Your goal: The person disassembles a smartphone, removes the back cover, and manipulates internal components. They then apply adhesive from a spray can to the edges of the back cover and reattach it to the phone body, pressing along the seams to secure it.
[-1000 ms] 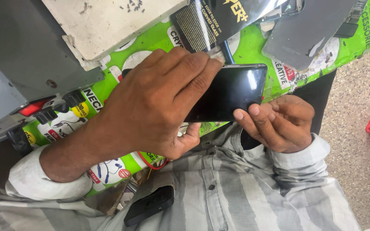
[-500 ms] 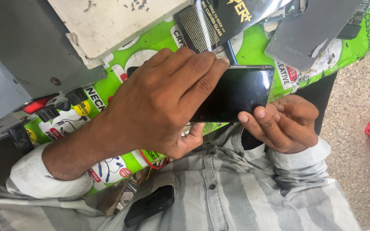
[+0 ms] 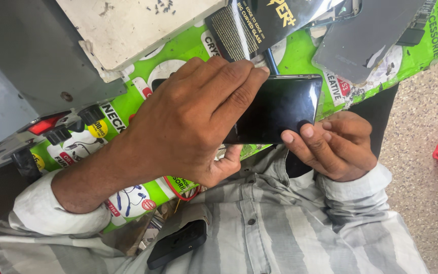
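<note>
The left hand [image 3: 193, 119] lies palm-down over the left half of a black smartphone [image 3: 282, 109], fingers extended across the glass toward the phone's far long edge. The thumb passes under the near long edge, so the grip of this hand is closed on the phone from above and below. The covered part of the phone is hidden beneath the palm.

The right hand [image 3: 333, 147] sits just below the phone's right end. Its thumb tip presses on the glass at the near right corner, and the curled fingers are beneath the phone; this grip is also closed on the phone. The exposed dark screen lies between the two grips, above the right hand and to the right of the left-hand fingertips.

The phone is held slightly tilted, over the near edge of a desk covered by a green printed mat [image 3: 138, 190]. Beyond the left-hand fingertips lies a black screen-protector packet [image 3: 259, 25], touching or just beside the phone's far edge. Well beyond the right hand lies a grey phone back panel [image 3: 366, 38]. To the far left of the left hand stands a white slab [image 3: 133, 25] on a grey machine housing [image 3: 21, 66]. Below both grips, a small black object [image 3: 177, 243] rests on the striped shirt [image 3: 280, 233].
</note>
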